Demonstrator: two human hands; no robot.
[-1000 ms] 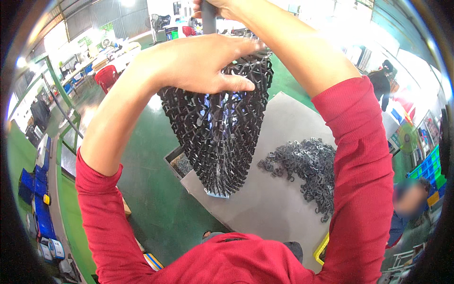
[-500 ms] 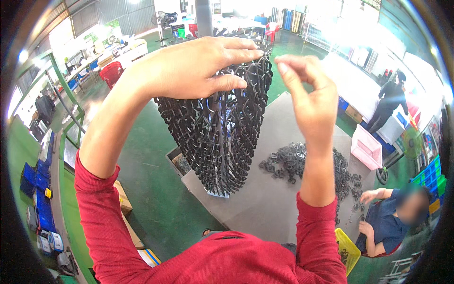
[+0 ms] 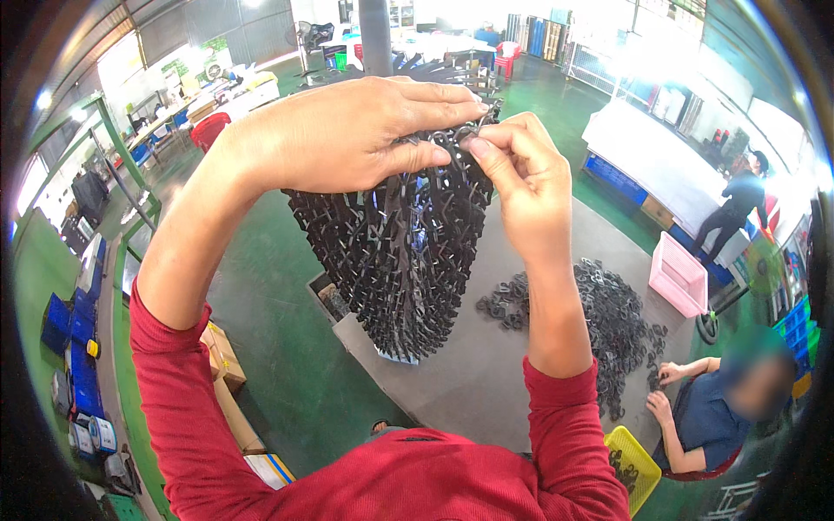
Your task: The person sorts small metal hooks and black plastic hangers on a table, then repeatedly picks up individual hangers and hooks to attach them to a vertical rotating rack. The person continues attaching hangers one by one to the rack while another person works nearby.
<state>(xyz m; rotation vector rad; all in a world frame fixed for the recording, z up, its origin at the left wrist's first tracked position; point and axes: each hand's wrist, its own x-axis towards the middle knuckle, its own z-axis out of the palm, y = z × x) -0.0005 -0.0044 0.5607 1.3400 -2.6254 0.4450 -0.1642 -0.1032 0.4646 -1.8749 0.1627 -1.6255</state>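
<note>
A hanging bundle [image 3: 391, 260] of black strips, set with many small black loop-like pieces, tapers downward in front of me. Across its upper part lies my left hand [image 3: 360, 130], fingers stretched out and thumb apart below them against the strips. My right hand [image 3: 526, 182] is at the bundle's upper right edge, thumb and forefinger pinched on a small black curved piece [image 3: 466, 139] close to my left fingertips. What lies beneath my left palm is hidden. On the grey table [image 3: 469, 382] a pile of black curved pieces [image 3: 612, 321] is spread beyond my right forearm.
A seated co-worker [image 3: 721, 408] handles pieces at the table's right side. Nearby stand a yellow basket [image 3: 638, 469] with black pieces and a pink crate [image 3: 679, 273]. Behind the bundle rises a grey post [image 3: 375, 39]. Another person [image 3: 738, 204] stands far right.
My right hand has moved left and slightly down, from apart to touching the bundle's upper right edge. My left hand stays nearly in place. The co-worker's hands have drawn nearer the pieces.
</note>
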